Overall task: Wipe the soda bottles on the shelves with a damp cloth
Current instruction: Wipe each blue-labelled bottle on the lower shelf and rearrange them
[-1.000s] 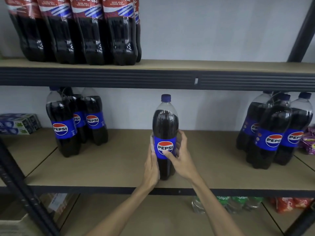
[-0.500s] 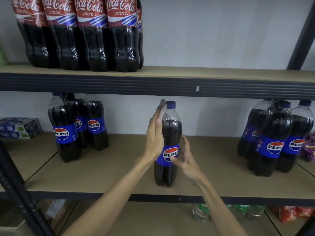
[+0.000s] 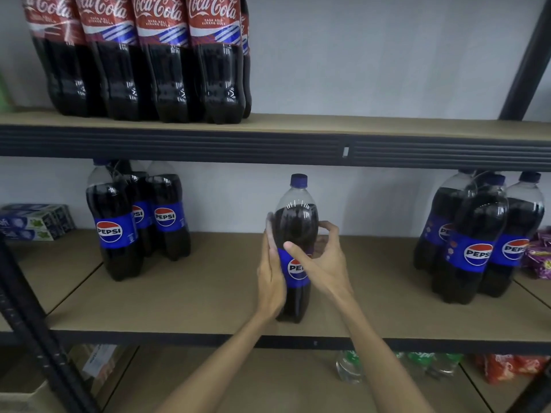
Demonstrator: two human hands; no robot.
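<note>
A single Pepsi bottle (image 3: 296, 222) with a blue cap and blue label stands upright near the front of the middle shelf (image 3: 208, 293). My left hand (image 3: 271, 275) lies flat against its left side with straight fingers. My right hand (image 3: 320, 260) wraps round its front and right side, thumb across the label and fingers curled behind. No cloth is visible in either hand. Three more Pepsi bottles (image 3: 137, 219) stand at the left of the same shelf, and another Pepsi group (image 3: 477, 236) at the right. Coca-Cola bottles (image 3: 143, 55) line the upper shelf (image 3: 357, 126).
Toothpaste boxes (image 3: 32, 222) lie at the far left of the middle shelf and purple snack packets (image 3: 539, 254) at the far right. Dark metal uprights (image 3: 32, 329) frame the rack. The lower shelf holds green bottles (image 3: 417, 365), red packets (image 3: 507, 368) and a cardboard box (image 3: 89, 371).
My left hand slid down from the bottle's neck to its left side. My right hand moved up and closed round the front. The view tilted slightly upward.
</note>
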